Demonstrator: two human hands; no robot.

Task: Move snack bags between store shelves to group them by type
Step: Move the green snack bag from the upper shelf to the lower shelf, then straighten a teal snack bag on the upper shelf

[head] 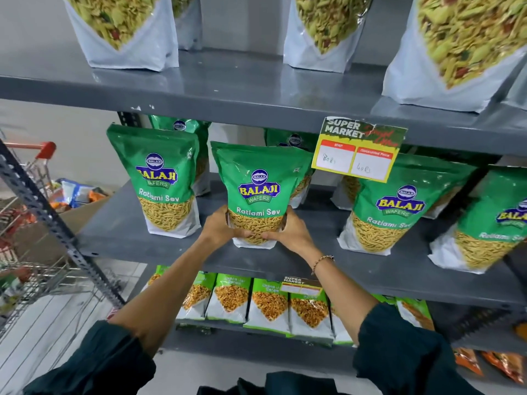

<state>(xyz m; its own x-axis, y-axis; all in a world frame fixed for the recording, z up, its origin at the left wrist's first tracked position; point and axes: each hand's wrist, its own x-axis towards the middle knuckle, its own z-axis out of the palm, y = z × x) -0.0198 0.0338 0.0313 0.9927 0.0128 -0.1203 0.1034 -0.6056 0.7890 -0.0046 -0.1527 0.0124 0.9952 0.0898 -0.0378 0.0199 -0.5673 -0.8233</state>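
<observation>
A green Balaji Ratlami Sev bag (258, 181) stands upright on the grey middle shelf (119, 232). My left hand (219, 228) grips its lower left side and my right hand (293, 229) grips its lower right side, fingers meeting across the clear window. To its left stands another Ratlami Sev bag (158, 178); two more, Ratlami Sev bag (385, 209) and Ratlami Sev bag (490, 223), stand to its right. Further green bags sit behind this row, partly hidden.
White mixed-namkeen bags (119, 27) line the top shelf (228, 89). Chana Jor Garam bags (271, 303) fill the lower shelf. A yellow price tag (356, 155) hangs from the top shelf edge. A wire shopping cart (31, 223) with snack packs stands left of the rack post (57, 223).
</observation>
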